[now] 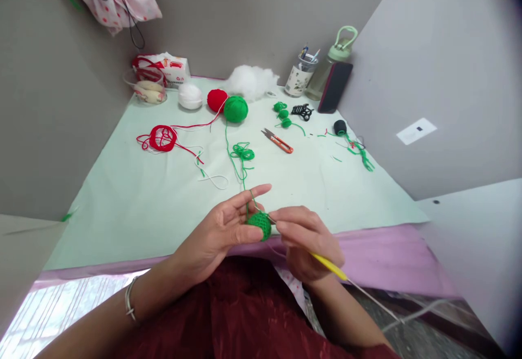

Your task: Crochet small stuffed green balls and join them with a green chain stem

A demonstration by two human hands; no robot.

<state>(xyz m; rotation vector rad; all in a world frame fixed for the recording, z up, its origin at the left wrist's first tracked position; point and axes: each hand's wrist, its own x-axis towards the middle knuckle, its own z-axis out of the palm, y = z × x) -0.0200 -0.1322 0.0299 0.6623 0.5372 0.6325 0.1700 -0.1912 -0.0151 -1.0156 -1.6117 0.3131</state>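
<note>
My left hand (228, 228) pinches a small round green crochet piece (261, 225) between thumb and fingers, near the table's front edge. Green yarn runs over its raised index finger and back toward the green yarn ball (235, 109). In my right hand (305, 239) is a crochet hook (329, 266) with a yellow handle, its far shaft sticking out below the palm. The hook's tip meets the upper right edge of the crochet piece; the exact stitch is too small to make out. A loose tangle of green yarn (243, 152) lies beyond my left hand.
Orange thread snips (278, 141) lie mid-table. Red yarn (163, 138), a red ball (216, 100) and a white ball (190, 97) are at left. White stuffing (252, 81), a pen cup (300, 76), a bottle (326, 70) and a phone (335, 88) stand along the back.
</note>
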